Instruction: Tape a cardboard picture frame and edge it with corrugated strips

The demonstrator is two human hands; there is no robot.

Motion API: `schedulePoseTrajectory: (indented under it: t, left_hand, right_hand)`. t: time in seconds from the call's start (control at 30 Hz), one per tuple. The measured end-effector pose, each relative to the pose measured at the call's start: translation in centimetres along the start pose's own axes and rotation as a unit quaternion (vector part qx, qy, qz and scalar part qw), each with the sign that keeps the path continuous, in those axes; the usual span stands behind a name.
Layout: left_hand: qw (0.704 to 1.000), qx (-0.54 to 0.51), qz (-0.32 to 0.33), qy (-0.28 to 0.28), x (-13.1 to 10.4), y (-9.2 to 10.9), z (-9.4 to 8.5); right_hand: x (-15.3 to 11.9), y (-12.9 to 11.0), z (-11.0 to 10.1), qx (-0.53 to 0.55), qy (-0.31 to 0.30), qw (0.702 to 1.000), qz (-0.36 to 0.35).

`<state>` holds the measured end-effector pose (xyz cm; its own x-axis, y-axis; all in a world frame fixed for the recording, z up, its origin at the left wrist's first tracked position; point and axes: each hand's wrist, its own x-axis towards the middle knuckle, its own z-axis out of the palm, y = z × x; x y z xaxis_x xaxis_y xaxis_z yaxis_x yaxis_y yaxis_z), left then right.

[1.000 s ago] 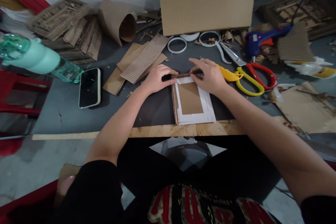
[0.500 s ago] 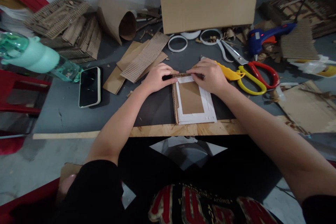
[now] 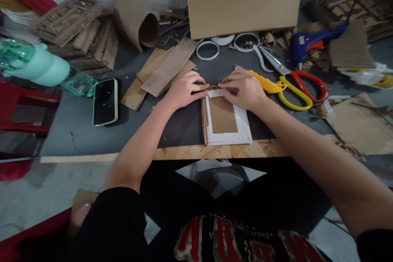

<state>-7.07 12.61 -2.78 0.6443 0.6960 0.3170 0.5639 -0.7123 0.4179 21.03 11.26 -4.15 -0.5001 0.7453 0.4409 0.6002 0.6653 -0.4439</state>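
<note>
A cardboard panel (image 3: 223,114) lies near the table's front edge, with white tape strips (image 3: 229,138) framing its brown middle. Along its far edge runs a narrow corrugated cardboard strip (image 3: 213,87). My left hand (image 3: 187,90) pinches the strip near the far left corner, thumb on the near side. Opposite it, my right hand (image 3: 244,90) has its fingers closed on the strip farther right, covering the panel's far right corner. Another corrugated strip (image 3: 204,120) stands along the left side. A yellow-handled tool (image 3: 267,83) lies just behind my right hand, partly hidden by it.
Scissors (image 3: 302,90) and a blue glue gun (image 3: 307,45) lie to the right. Tape rolls (image 3: 208,50) sit behind the panel. Cardboard strips (image 3: 170,67), a phone (image 3: 105,102) and a green bottle (image 3: 46,65) are leftward. A large cardboard sheet (image 3: 242,0) stands at the back.
My fingertips have shifted slightly along the far edge, the left ones a little to the right. The panel stays almost where it was.
</note>
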Motion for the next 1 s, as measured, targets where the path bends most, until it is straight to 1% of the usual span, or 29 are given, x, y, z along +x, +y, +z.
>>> schedulePoseTrajectory:
  t: [0.23, 0.4, 0.53, 0.73, 0.87, 1.0]
  left_hand:
    - [1.000, -0.015, -0.022, 0.007, 0.2, 0.3, -0.1]
    - [0.999, -0.015, 0.000, 0.029, -0.3, -0.1, 0.3]
    - [0.998, -0.003, 0.004, 0.058, -0.4, 0.0, 0.1]
    - [0.998, 0.034, 0.011, 0.043, -0.2, 1.2, -0.4]
    - [0.997, 0.032, 0.017, 0.068, -0.3, 1.6, -0.6]
    - [0.993, 0.004, -0.004, 0.115, -0.5, 1.4, -0.8]
  right_hand:
    - [0.1, -0.1, 0.1, -0.003, -0.002, 1.000, -0.003]
    - [0.0, -0.3, -0.2, 0.001, 0.001, 1.000, -0.006]
    - [-0.1, -0.5, -0.5, 0.002, 0.011, 1.000, -0.007]
    - [-0.1, -0.5, -0.3, 0.013, 0.042, 0.999, -0.016]
    - [-0.2, -0.4, -0.1, 0.007, 0.038, 0.999, -0.017]
    - [-0.3, -0.4, 0.0, -0.009, 0.025, 1.000, 0.003]
